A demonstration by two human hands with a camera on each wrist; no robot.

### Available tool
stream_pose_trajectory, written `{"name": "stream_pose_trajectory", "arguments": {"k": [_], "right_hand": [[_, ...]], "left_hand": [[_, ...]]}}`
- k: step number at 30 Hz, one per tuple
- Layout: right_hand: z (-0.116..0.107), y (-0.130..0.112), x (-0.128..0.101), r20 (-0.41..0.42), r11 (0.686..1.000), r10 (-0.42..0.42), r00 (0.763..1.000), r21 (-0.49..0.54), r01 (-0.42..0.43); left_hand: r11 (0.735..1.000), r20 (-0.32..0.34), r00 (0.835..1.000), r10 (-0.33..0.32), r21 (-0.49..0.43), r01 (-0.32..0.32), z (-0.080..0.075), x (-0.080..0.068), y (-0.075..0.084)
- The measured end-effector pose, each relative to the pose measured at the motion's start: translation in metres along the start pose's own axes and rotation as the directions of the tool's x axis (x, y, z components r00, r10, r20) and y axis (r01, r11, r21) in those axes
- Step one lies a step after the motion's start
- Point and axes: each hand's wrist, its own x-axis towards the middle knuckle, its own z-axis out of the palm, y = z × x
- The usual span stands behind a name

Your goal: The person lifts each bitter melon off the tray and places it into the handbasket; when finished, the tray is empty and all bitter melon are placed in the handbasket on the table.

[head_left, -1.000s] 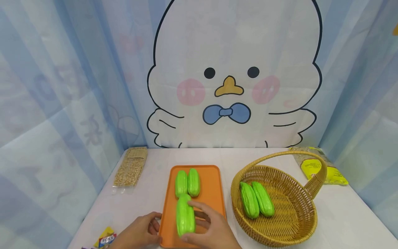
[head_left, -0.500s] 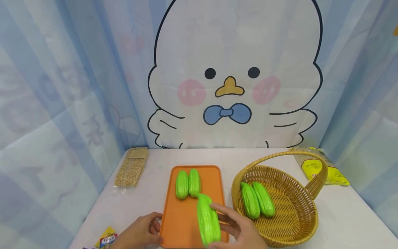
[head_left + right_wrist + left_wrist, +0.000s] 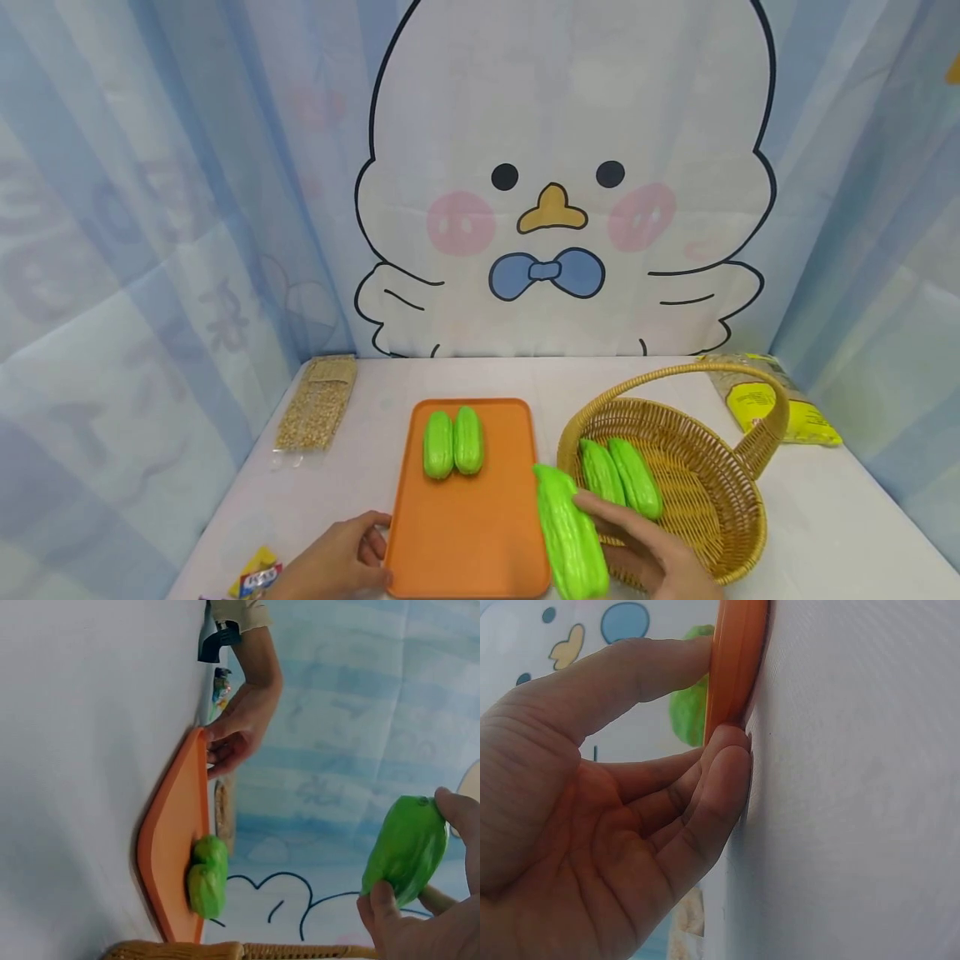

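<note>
My right hand [image 3: 645, 550] grips a bumpy green gourd [image 3: 570, 533] and holds it in the air between the orange tray [image 3: 468, 542] and the wicker basket [image 3: 720, 533]; the right wrist view shows the same gourd [image 3: 405, 851] pinched by my right hand [image 3: 420, 900]. Two more green gourds [image 3: 452, 442] lie side by side at the tray's far end. Another pair of gourds [image 3: 621, 479] lies in the basket. My left hand [image 3: 341, 554] holds the tray's near left edge, thumb on top and fingers [image 3: 720, 761] against the rim of the tray [image 3: 735, 664].
A clear bag of grain [image 3: 317, 404] lies at the table's far left. A yellow packet [image 3: 772, 400] sits behind the basket at far right. A small colourful wrapper [image 3: 255, 575] lies near my left wrist. A curtain with a cartoon chick closes the back.
My right hand has lifted the near gourd off the tray and carried it rightward to the basket's left rim. The left hand has stayed on the tray edge.
</note>
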Motion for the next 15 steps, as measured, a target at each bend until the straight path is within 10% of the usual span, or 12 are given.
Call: {"name": "stream_pose_trajectory", "arguments": {"k": [15], "right_hand": [[-0.048,-0.016,-0.033,-0.122,0.971,0.053,0.991,-0.225,-0.079]], "left_hand": [[1.0,-0.005,1.0,0.03,-0.004,-0.03,0.0,-0.002,-0.001]]}}
